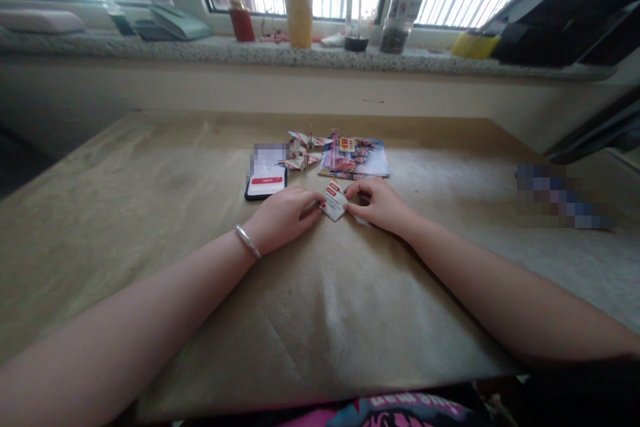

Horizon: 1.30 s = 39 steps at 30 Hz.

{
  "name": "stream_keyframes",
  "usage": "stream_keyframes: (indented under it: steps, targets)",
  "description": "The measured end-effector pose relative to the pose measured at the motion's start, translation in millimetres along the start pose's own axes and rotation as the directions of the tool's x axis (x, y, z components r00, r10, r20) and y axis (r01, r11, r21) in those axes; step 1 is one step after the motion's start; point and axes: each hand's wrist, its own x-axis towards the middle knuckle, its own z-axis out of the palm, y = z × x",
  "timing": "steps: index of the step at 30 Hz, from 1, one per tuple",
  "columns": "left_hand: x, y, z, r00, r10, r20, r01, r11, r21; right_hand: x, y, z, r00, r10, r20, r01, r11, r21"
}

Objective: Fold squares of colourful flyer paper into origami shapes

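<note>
A small folded piece of printed paper, white with red labels, is held between my two hands just above or on the table. My left hand pinches its left edge with thumb and fingertips; a silver bangle circles that wrist. On the opposite side, my right hand grips the right corner between thumb and index finger. Beyond the paper sit folded paper cranes made of similar printed paper. A phone with a lit screen lies left of them, close to my left hand.
Colourful printed leaflets lie behind my right hand. The table has a tan cover. A blurred-out item rests at the far right. Along the stone windowsill stand a red container, a yellow cylinder and jars.
</note>
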Motion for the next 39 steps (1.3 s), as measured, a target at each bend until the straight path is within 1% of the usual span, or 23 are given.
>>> stream_keyframes:
  steps: [3,5,7,10,13,17,21,24,27,29,32,35,39]
  targets:
    - [1.4,0.3,2.5,0.99,-0.14,-0.034,0.134,0.979,-0.155,0.5,2.3,1.1,0.999,-0.037,0.019,0.035,0.996,0.08]
    - [2.2,-0.6,4.1,0.981,-0.189,-0.044,0.174,0.955,-0.239,0.5,2.4,1.9,0.998,-0.066,0.024,0.062,0.992,0.114]
    - [3.0,-1.8,5.4,0.977,-0.207,-0.044,0.188,0.944,-0.271,0.2,1.0,2.4,0.996,-0.083,0.029,0.079,0.989,0.126]
    - [4.2,-3.2,6.7,0.98,-0.192,-0.049,0.17,0.942,-0.29,-0.1,-2.1,2.8,0.996,-0.08,0.035,0.076,0.991,0.108]
    - [5.2,-3.3,6.9,0.985,-0.164,-0.048,0.146,0.952,-0.268,-0.4,-3.6,3.9,0.998,-0.042,0.035,0.039,0.995,0.088]
    - [5.8,-3.1,6.5,0.991,-0.129,-0.043,0.117,0.972,-0.204,-0.9,-1.3,6.6,0.999,-0.026,0.036,0.021,0.993,0.114]
    - [5.9,-3.7,7.4,0.989,-0.138,-0.053,0.124,0.969,-0.213,-1.6,0.0,7.9,0.999,-0.028,0.016,0.025,0.989,0.147]
    - [6.3,-4.7,8.4,0.992,-0.115,-0.043,0.102,0.966,-0.236,-1.5,-1.3,6.8,0.996,-0.091,0.003,0.089,0.98,0.176]
    - [6.5,-5.4,8.6,0.997,-0.073,-0.01,0.069,0.974,-0.215,-0.7,-3.5,5.1,0.98,-0.198,0.014,0.195,0.972,0.131]
    - [6.4,-5.0,7.8,0.998,-0.067,0.001,0.066,0.978,-0.199,-0.3,-5.1,4.6,0.976,-0.215,0.034,0.212,0.973,0.091]
    - [6.1,-2.9,5.7,0.998,-0.069,-0.009,0.066,0.978,-0.2,-0.5,-6.7,4.7,0.985,-0.16,0.07,0.156,0.986,0.061]
    - [5.9,-0.6,3.6,0.996,-0.088,-0.011,0.084,0.974,-0.209,-0.7,-7.5,5.2,0.99,-0.112,0.084,0.106,0.992,0.07]
    - [5.9,-0.2,3.3,0.996,-0.094,0.011,0.094,0.977,-0.192,-0.2,-8.9,5.4,0.992,-0.089,0.092,0.083,0.994,0.064]
